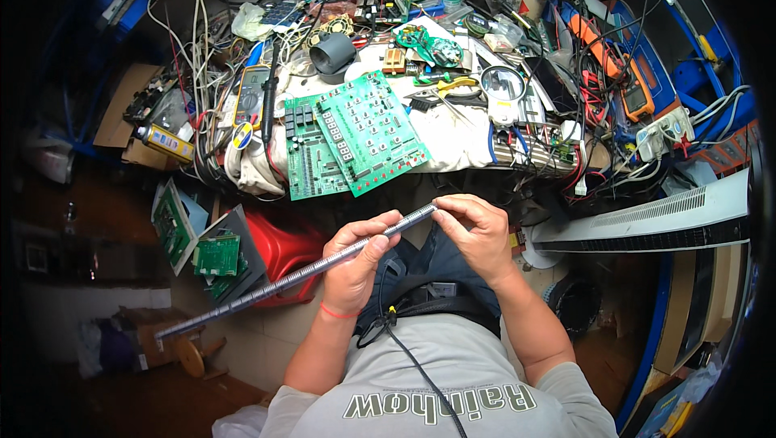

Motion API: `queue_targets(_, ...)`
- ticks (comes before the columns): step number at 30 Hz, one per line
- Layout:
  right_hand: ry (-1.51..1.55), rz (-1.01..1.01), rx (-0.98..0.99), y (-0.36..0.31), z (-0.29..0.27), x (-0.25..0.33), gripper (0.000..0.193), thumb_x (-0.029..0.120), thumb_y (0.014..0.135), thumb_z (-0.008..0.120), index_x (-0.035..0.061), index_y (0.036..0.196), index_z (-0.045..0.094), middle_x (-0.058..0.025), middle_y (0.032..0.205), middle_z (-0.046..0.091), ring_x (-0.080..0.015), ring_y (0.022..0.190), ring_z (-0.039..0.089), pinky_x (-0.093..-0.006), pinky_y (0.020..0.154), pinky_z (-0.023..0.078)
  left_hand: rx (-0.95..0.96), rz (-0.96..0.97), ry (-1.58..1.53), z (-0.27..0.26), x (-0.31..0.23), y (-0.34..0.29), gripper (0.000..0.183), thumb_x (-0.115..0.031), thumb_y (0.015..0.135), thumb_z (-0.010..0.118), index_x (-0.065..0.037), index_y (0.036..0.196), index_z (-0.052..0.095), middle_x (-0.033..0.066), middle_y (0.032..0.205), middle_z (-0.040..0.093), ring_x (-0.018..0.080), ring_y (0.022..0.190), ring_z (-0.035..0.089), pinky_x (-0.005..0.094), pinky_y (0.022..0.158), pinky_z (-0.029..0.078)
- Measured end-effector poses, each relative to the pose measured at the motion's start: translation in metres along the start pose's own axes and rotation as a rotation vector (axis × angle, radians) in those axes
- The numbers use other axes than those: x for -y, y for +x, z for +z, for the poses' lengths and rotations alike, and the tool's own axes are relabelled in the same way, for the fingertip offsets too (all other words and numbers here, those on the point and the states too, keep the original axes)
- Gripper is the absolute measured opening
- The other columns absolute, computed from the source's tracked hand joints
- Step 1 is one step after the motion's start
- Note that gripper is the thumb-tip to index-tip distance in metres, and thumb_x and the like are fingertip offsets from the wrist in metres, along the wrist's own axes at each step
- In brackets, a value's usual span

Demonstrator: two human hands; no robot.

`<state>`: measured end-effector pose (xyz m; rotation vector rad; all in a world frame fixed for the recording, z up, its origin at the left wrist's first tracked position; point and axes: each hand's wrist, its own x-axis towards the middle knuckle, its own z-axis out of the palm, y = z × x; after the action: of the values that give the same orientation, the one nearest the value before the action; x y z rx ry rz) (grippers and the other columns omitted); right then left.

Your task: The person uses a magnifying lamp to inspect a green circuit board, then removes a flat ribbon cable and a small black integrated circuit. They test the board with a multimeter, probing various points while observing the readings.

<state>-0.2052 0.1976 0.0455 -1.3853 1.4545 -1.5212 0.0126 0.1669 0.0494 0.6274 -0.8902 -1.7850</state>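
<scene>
A long, thin grey chip tube [283,284] slants across the view, with a row of small dark segments along its length. My left hand [353,264] is closed around it near its upper end, thumb on top. At that upper right end, the fingertips of my right hand [477,236] pinch the tip; whether a small part sits between them is hidden. The tube's other end reaches down to the far left, over the floor. Just beyond my hands, a green circuit board [376,135] with buttons and digit displays overlaps a second green board [311,167] on the bench.
The cluttered bench holds a multimeter [249,97], a grey cylindrical part [331,54], yellow-handled pliers [457,83], a round magnifier [502,83] and an orange clamp meter [637,101]. A red stool [283,244] and leaning boards [217,255] stand left; a white slatted unit [647,217] stands right.
</scene>
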Motion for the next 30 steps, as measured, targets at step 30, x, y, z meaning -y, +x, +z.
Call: queue_targets(30, -0.049, -0.19, -0.071, 0.012, 0.034, 0.015, 0.015, -0.006, 0.085, 0.081, -0.0022, 0.098, 0.075, -0.012, 0.096, 0.077, -0.0184, 0.084, 0.074, -0.0286, 0.073, 0.06, 0.156, 0.477, 0.583, 0.002, 0.015, 0.014, 0.024, -0.003, 0.102, 0.067, 0.006, 0.124, 0.066, 0.0304, 0.14, 0.062, 0.0348, 0.127, 0.066, 0.0409, 0.105, 0.058)
